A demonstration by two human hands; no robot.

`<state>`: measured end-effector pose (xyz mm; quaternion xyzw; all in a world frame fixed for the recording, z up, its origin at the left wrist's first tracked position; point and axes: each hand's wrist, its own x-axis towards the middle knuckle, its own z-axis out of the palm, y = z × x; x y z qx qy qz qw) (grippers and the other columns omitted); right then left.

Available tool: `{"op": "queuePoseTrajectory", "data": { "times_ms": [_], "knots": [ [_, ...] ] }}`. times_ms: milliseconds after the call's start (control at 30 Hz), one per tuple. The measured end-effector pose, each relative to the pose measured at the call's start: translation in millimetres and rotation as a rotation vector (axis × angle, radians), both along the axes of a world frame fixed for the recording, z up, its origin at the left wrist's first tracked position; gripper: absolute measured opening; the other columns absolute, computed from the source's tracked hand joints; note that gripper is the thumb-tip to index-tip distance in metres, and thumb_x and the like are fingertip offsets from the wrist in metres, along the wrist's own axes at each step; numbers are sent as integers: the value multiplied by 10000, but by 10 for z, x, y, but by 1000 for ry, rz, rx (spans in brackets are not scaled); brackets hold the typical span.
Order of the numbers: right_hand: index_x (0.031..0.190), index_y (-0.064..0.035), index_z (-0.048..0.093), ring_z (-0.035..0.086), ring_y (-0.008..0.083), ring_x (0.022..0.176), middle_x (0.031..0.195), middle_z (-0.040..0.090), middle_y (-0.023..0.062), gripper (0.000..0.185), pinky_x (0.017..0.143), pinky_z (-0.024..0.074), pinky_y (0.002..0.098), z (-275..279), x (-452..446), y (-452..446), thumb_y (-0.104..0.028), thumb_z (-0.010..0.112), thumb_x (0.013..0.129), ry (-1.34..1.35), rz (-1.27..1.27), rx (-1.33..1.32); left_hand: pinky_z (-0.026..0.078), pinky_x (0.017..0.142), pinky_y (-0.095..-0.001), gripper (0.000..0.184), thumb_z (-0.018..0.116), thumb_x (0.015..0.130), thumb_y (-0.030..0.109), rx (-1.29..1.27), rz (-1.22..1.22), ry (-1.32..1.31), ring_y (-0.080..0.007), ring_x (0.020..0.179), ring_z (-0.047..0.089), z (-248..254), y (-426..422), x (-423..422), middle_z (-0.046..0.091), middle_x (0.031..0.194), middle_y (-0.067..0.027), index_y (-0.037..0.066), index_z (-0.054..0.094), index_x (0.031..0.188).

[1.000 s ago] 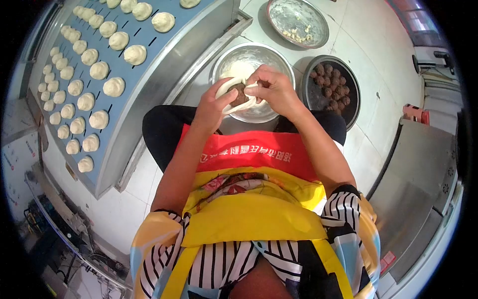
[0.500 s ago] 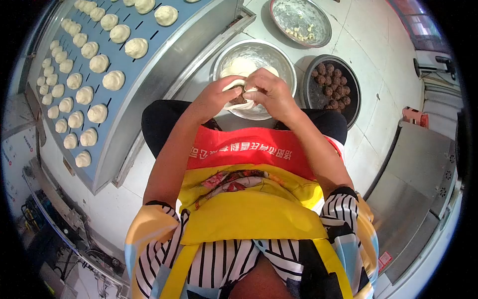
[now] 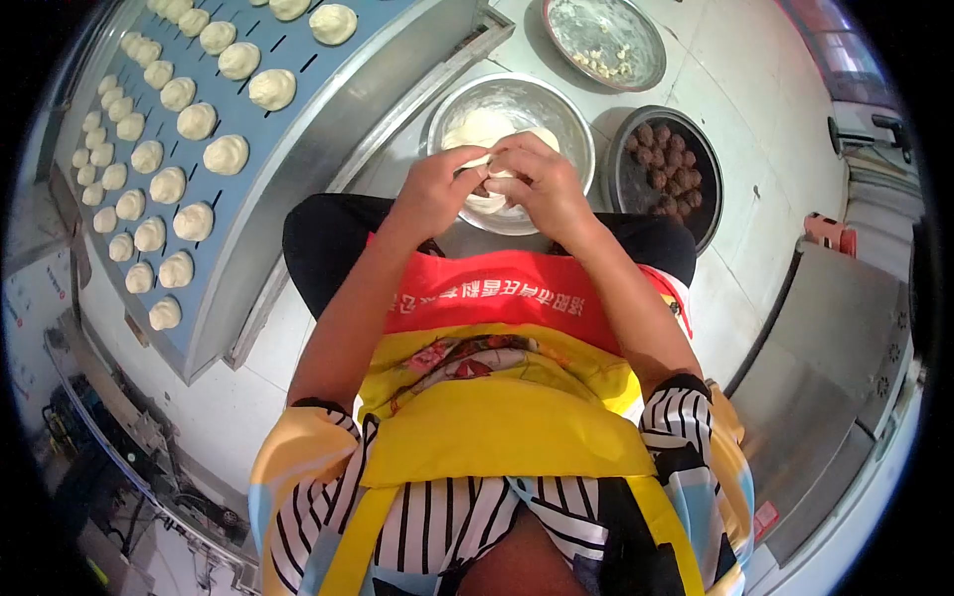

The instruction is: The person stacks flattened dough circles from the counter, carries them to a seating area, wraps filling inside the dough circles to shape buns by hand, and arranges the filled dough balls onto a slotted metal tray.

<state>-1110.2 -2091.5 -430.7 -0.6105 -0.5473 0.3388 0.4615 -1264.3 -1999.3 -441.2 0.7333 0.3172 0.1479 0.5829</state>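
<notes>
Between my two hands is a dough wrapper (image 3: 484, 204) folded around a dark ball of filling, partly hidden by the fingers. My left hand (image 3: 437, 191) grips its left side. On the other side, my right hand (image 3: 542, 184) pinches the dough edge with thumb and fingers. Both hands are over the near part of a floury metal bowl (image 3: 581, 129). Pale dough pieces (image 3: 481, 127) lie in that bowl, just beyond my fingers. Right of it, a dark round pan (image 3: 624, 189) holds several brown filling balls (image 3: 664, 159).
A blue slotted tray (image 3: 273, 129) with a metal edge at left carries rows of shaped buns (image 3: 227, 154). Beyond the bowl, another floury pan (image 3: 606, 35) holds small dough scraps. A steel cabinet (image 3: 815, 328) stands at right on the tiled floor.
My fingers have drawn closer together, and the dough is gathered more tightly, showing less of the filling. The bowl and pans look nearly unchanged.
</notes>
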Motion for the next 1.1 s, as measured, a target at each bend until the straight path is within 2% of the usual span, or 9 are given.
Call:
{"op": "queuePoseTrajectory", "data": {
  "times_ms": [100,233,333,467,600,700,833,933,1100],
  "knots": [
    [868,27,598,555,118,594,846,538,66,167,504,477,250,13,-5,-4,-1,706,743,121,-117,-105,487,750,-354,338,566,866,238,-31,27,64,-218,864,646,-11,18,13,652,989,-151,24,581,1128],
    [984,41,569,550,107,577,847,536,67,309,513,469,230,6,-90,77,-9,730,725,349,-328,-222,543,716,-390,389,599,862,174,-811,427,-386,-204,942,608,-80,-228,131,577,1089,-60,80,493,1224],
    [1075,46,493,582,117,639,861,537,75,363,537,496,245,-14,-47,35,2,692,774,223,-118,-189,564,793,-414,399,587,869,135,-843,464,-387,-230,977,601,-67,-262,76,557,1117,-118,34,459,1234],
    [922,52,560,589,122,669,934,523,69,206,561,500,248,-31,17,24,-1,694,775,209,-81,-331,578,735,-400,366,597,855,102,-787,393,-293,-228,959,613,-23,-185,41,582,1067,-124,-8,503,1191],
    [844,14,579,571,121,602,792,550,61,140,515,451,258,-33,-31,8,-4,691,761,191,-76,-33,565,663,-298,349,601,844,122,-628,293,-230,-176,835,633,7,-130,-24,612,998,-124,-16,549,1161],
    [865,6,586,574,126,612,797,564,60,138,525,457,252,-120,-27,-4,-26,685,773,-133,-19,51,548,650,-279,354,573,873,141,-537,165,-151,-172,818,637,-1,-62,-55,617,1007,-126,-16,535,1188],
    [882,24,596,559,104,589,739,580,66,152,521,457,247,-13,10,33,-44,689,784,338,-205,-193,513,855,-386,435,432,964,328,-542,257,-224,-225,1036,585,204,-98,-72,556,1159,-125,47,442,1295],
    [913,34,604,550,95,575,727,580,67,162,513,454,249,-13,-22,93,-34,683,790,388,-182,-187,473,904,-408,502,311,989,420,-791,498,-541,-236,1074,561,-132,-313,112,530,1198,-135,53,409,1318],
    [902,32,618,578,119,670,871,562,64,127,567,479,240,-8,0,5,-33,663,803,228,-24,-139,467,816,-278,468,320,1004,363,-637,560,-513,-149,912,585,-158,-386,133,615,994,-103,-13,564,1139]
  ]
}}
